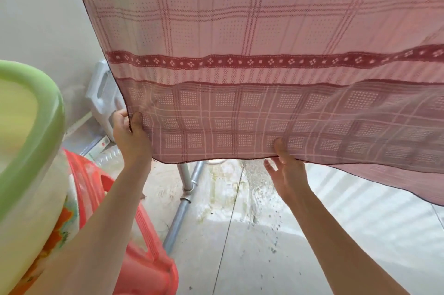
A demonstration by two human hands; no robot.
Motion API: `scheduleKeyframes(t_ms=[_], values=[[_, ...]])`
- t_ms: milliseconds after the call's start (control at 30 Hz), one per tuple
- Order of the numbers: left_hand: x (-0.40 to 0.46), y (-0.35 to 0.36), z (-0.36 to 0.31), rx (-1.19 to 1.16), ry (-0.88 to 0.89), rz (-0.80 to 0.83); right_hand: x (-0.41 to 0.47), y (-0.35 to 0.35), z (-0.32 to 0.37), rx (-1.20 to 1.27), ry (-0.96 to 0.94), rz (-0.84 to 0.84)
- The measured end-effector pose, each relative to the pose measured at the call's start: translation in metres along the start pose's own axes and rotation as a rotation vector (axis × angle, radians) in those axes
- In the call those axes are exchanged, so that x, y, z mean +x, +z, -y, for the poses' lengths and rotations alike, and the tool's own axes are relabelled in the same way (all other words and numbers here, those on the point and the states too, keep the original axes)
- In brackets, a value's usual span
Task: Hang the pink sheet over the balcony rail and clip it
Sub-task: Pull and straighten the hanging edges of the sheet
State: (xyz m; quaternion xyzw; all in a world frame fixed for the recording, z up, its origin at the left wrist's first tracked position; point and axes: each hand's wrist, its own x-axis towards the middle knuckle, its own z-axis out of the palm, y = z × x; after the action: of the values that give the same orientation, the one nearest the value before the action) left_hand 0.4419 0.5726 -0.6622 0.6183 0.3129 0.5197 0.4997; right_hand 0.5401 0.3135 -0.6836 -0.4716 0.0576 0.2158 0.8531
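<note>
— While draped from somewhere above the head view, already hanging: thin pink checked cotton sheet with a dark red patterned band point(252, 62), doubled over near its lower hem, so the draping looks done or nearly so.

— Held how?

— Left hand point(131, 136) pinching the sheet's left edge close to the bottom corner, thumb in front, fingers behind the cloth. Right hand point(287, 170) spread and relaxed, thumb tip touching the lower hem from the front, other fingers loose beneath it (gripping nothing, as far as visible).

— And the rail?

— Out of frame; only a grey metal pipe post point(183, 201) showing below the hem. Cannot tell how squarely the cloth sits over the top.

— Clips?

— None visible anywhere on the fabric or in either hand. Judged from that: straightening the hem in progress, clipping wholly left to do.

— Anything else nearby?

— Pale green plastic basin point(36, 107) at the left, resting on a red plastic stool point(149, 268); white plastic jug point(102, 93) against the wall behind the sheet's edge.
</note>
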Motion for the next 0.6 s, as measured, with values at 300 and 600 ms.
scheduleKeyframes(t_ms=[300, 600], values=[[-0.002, 0.004, -0.009, -0.025, -0.038, -0.053, 0.007, 0.008, -0.011, 0.227, 0.112, 0.008], [0.005, -0.003, 0.011, 0.014, -0.169, -0.114, 0.015, 0.001, -0.002, 0.378, 0.075, 0.06]])
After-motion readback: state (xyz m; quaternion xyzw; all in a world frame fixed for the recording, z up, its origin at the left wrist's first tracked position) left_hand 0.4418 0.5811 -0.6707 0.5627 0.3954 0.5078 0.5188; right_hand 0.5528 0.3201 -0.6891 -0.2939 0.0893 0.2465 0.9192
